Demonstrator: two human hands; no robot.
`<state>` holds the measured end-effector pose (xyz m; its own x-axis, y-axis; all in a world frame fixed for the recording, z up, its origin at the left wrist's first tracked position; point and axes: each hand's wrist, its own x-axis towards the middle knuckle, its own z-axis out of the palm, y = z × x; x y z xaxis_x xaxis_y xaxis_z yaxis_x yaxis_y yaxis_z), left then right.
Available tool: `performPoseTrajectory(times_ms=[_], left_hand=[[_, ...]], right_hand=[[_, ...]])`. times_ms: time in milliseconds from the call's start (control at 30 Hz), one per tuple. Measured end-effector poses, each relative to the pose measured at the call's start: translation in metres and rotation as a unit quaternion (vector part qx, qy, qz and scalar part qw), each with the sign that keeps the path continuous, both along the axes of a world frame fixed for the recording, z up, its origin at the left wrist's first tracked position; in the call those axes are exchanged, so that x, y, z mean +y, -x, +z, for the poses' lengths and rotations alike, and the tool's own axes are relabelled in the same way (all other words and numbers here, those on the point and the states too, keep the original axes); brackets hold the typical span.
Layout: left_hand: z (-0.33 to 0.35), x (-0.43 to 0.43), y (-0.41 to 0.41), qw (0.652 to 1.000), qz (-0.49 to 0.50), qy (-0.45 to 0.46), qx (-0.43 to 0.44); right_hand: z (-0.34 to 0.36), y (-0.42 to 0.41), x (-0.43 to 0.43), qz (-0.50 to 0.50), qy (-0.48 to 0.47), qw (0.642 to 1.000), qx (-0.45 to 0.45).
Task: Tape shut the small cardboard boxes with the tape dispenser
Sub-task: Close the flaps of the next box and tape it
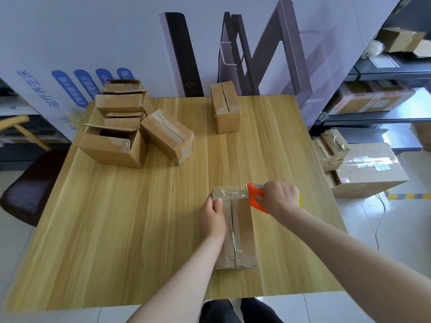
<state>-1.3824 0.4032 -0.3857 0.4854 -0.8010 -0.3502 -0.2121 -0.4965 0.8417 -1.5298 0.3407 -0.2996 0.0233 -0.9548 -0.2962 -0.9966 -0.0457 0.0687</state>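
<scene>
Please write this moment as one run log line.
left hand: holds box | right hand: grips tape dispenser at far end | clear tape: along seam

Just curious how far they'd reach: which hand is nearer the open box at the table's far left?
Left. The left hand holds the left side of the near box, toward the open box; the right hand grips the tape dispenser farther right.

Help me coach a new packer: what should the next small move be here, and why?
Probably tilt the tape dispenser down past the far right edge of the box and tear the tape off. Shiny tape already crosses the far end of the box, the right hand grips the dispenser just at that edge, and the left hand holds the opposite side, steadying it.
</scene>
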Motion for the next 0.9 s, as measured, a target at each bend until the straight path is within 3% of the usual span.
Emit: performPoseTrajectory(times_ms=[67, 200, 300, 333, 400, 467, 500, 567, 633, 700, 733, 800, 900], left_hand=[[0.000, -0.002, 0.000, 1.000, 0.019, -0.005, 0.020], [0.002, -0.006, 0.007, 0.984, 0.150, -0.015, 0.098], [0.002, -0.005, 0.022, 0.975, 0.196, -0.002, 0.108], [0.003, -0.004, 0.026, 0.970, 0.211, 0.003, 0.121], [0.002, -0.004, 0.033, 0.959, 0.241, 0.018, 0.146], [0.001, -0.005, 0.035, 0.950, 0.258, 0.022, 0.177], [0.001, -0.005, 0.034, 0.949, 0.252, 0.013, 0.188], [0.003, -0.005, 0.029, 0.967, 0.213, -0.004, 0.143], [0.008, -0.002, 0.018, 0.990, 0.135, 0.047, -0.019], [0.016, -0.004, 0.005, 0.972, 0.005, 0.157, -0.175], [0.019, -0.009, 0.000, 0.955, -0.073, 0.192, -0.213], [0.025, -0.023, -0.008, 0.926, -0.219, 0.199, -0.235], [0.033, -0.042, -0.013, 0.900, -0.348, 0.119, -0.234]], right_hand=[[-0.003, 0.012, 0.000, -0.066, -0.004, 0.997, -0.034], [0.004, 0.028, 0.008, -0.186, 0.022, 0.971, -0.146], [0.020, 0.025, 0.019, -0.255, 0.049, 0.927, -0.270], [0.024, 0.022, 0.024, -0.287, 0.053, 0.896, -0.335], [0.025, 0.014, 0.036, -0.382, 0.042, 0.798, -0.465], [0.020, 0.002, 0.048, -0.470, 0.018, 0.711, -0.523], [0.016, -0.004, 0.052, -0.493, 0.012, 0.690, -0.530], [0.011, -0.011, 0.056, -0.516, 0.015, 0.666, -0.538], [0.009, -0.014, 0.057, -0.538, 0.011, 0.635, -0.554], [0.010, -0.016, 0.058, -0.563, 0.004, 0.598, -0.570], [0.009, -0.017, 0.059, -0.569, 0.006, 0.589, -0.575], [0.009, -0.020, 0.062, -0.563, 0.014, 0.589, -0.579], [0.012, -0.017, 0.065, -0.552, 0.034, 0.595, -0.583]])
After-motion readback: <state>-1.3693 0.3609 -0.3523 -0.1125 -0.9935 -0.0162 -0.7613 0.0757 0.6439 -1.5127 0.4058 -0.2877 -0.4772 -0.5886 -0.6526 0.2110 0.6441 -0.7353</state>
